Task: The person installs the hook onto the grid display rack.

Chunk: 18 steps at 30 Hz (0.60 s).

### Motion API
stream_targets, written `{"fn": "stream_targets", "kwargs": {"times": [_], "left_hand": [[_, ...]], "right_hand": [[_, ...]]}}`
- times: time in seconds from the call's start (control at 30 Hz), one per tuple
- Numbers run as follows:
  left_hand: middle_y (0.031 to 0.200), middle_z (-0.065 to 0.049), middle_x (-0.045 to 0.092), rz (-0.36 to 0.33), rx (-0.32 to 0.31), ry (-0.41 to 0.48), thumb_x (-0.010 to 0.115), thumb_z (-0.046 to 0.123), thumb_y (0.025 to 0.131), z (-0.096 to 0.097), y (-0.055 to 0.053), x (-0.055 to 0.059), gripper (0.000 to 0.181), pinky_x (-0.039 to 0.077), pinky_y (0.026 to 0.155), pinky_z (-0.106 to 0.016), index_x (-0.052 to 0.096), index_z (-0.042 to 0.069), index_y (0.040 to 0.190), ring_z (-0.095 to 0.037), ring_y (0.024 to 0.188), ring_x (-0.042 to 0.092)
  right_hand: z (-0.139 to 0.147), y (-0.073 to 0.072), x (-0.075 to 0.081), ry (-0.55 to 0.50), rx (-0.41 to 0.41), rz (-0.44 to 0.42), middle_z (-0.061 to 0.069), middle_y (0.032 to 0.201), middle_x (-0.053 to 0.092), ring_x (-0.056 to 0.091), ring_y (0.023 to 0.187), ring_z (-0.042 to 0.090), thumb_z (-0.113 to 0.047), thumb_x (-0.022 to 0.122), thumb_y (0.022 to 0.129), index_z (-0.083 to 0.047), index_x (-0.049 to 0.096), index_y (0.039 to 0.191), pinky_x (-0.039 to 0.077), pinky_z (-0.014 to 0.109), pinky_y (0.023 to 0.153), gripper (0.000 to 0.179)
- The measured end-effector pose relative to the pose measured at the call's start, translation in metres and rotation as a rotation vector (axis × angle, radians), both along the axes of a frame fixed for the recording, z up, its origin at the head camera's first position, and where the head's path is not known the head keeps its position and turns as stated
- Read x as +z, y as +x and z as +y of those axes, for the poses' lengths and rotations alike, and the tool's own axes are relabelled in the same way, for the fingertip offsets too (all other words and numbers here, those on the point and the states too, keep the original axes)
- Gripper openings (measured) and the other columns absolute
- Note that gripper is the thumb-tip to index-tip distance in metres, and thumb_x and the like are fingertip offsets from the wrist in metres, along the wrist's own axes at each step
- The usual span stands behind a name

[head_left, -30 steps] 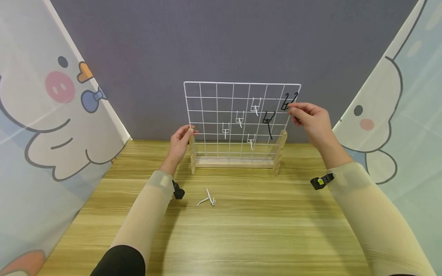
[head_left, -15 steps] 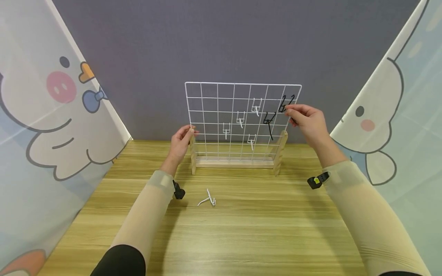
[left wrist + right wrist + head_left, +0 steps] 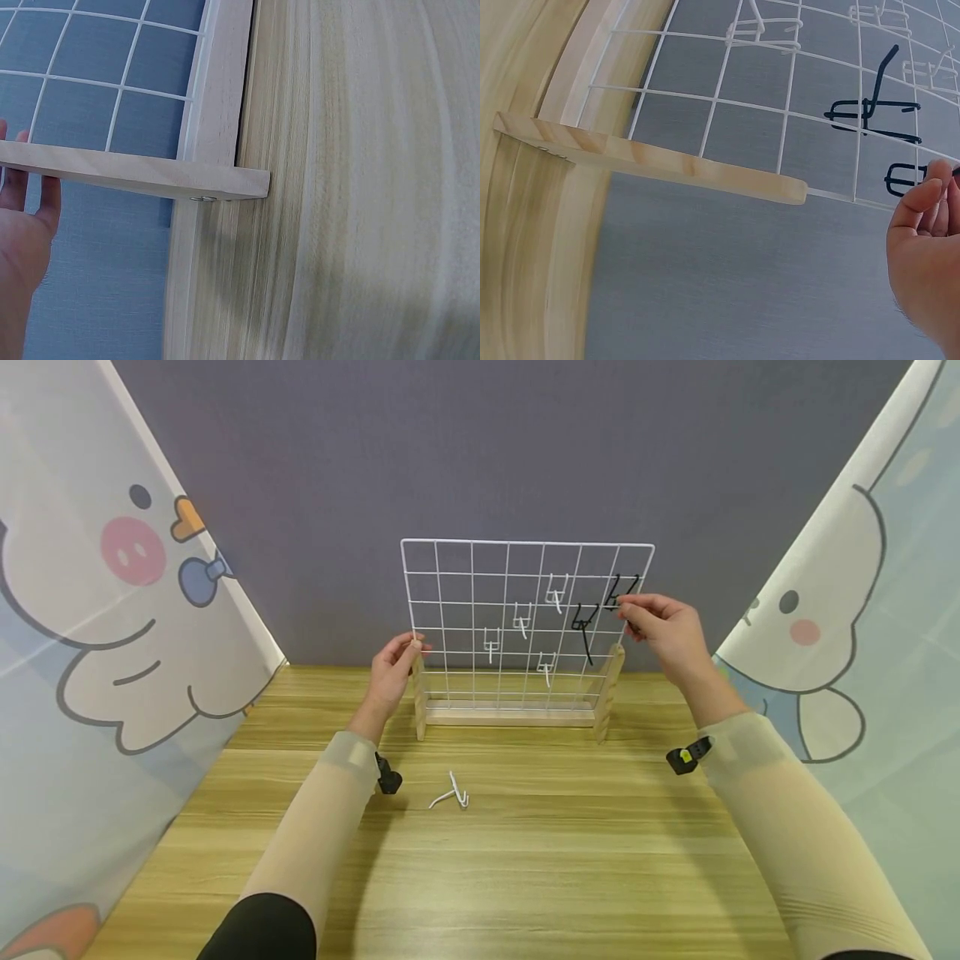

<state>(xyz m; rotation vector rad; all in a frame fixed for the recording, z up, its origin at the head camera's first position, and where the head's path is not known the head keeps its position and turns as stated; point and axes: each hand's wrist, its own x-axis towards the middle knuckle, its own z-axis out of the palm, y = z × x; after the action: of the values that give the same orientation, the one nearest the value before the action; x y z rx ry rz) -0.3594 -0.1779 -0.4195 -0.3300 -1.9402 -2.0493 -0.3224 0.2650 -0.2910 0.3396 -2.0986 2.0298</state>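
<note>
A white wire grid (image 3: 487, 541) stands upright in a wooden base. My right hand (image 3: 667, 631) pinches a black hook (image 3: 889, 180) at the grid's upper right edge; the fingers cover part of it. Whether its prongs sit fully over a wire I cannot tell. My left hand (image 3: 392, 670) grips the grid's left edge at the top of the left wooden post (image 3: 135, 171), fingers partly behind it. Another black hook (image 3: 587, 639) hangs just lower and to the left of the pinched one. Several white hooks, one of them a white hook (image 3: 557, 599) high up, hang around the middle.
A loose white hook (image 3: 454, 791) lies on the wooden table (image 3: 570, 843) in front of the stand. The right wooden post (image 3: 667, 165) rises below my right hand. A grey panel (image 3: 480, 452) stands behind, with printed cloths at both sides.
My right hand has shifted slightly left and down with the black hook, lowering it against the grid. The left hand keeps its hold at the post.
</note>
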Motion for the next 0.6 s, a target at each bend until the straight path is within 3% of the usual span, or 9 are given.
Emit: {"fn": "stream_targets", "kwargs": {"times": [0.2, 0.33, 0.47, 0.6], "left_hand": [[0.106, 0.012, 0.079, 0.004, 0.0, 0.012, 0.063, 0.022, 0.113, 0.0004, -0.0006, -0.0006, 0.018, 0.056, 0.089, -0.023, 0.073, 0.015, 0.126, -0.031, 0.12, 0.074], [0.107, 0.011, 0.079, 0.002, 0.0, 0.007, 0.063, 0.022, 0.113, 0.0005, 0.0001, -0.0003, 0.024, 0.055, 0.089, -0.023, 0.071, 0.008, 0.13, -0.02, 0.115, 0.076], [0.107, 0.012, 0.079, 0.003, 0.001, -0.004, 0.062, 0.022, 0.114, 0.0006, 0.0013, 0.0003, 0.024, 0.055, 0.088, -0.023, 0.071, 0.008, 0.131, -0.007, 0.107, 0.075], [0.104, 0.015, 0.079, 0.005, 0.005, 0.003, 0.061, 0.021, 0.114, 0.001, 0.0015, 0.0005, 0.021, 0.055, 0.088, -0.022, 0.071, 0.011, 0.129, -0.01, 0.108, 0.076]], "right_hand": [[0.0001, 0.0012, -0.0013, 0.009, -0.005, -0.007, -0.01, 0.092, 0.081, 0.064, 0.073, 0.009, -0.013, 0.072, 0.107, 0.0, 0.075, 0.127, 0.052, 0.018, 0.067, 0.025], [-0.0006, 0.0021, -0.0022, 0.042, -0.025, -0.01, -0.011, 0.093, 0.08, 0.062, 0.072, 0.01, -0.016, 0.07, 0.108, 0.001, 0.074, 0.13, 0.05, 0.02, 0.066, 0.028], [-0.0015, 0.0027, -0.0025, 0.076, -0.045, -0.012, -0.013, 0.095, 0.08, 0.062, 0.072, 0.009, -0.019, 0.069, 0.109, 0.002, 0.072, 0.134, 0.049, 0.021, 0.064, 0.032], [-0.0012, 0.004, -0.0024, 0.096, -0.058, -0.014, -0.012, 0.097, 0.08, 0.065, 0.072, 0.008, -0.022, 0.069, 0.11, 0.0, 0.071, 0.135, 0.051, 0.021, 0.064, 0.034]]}}
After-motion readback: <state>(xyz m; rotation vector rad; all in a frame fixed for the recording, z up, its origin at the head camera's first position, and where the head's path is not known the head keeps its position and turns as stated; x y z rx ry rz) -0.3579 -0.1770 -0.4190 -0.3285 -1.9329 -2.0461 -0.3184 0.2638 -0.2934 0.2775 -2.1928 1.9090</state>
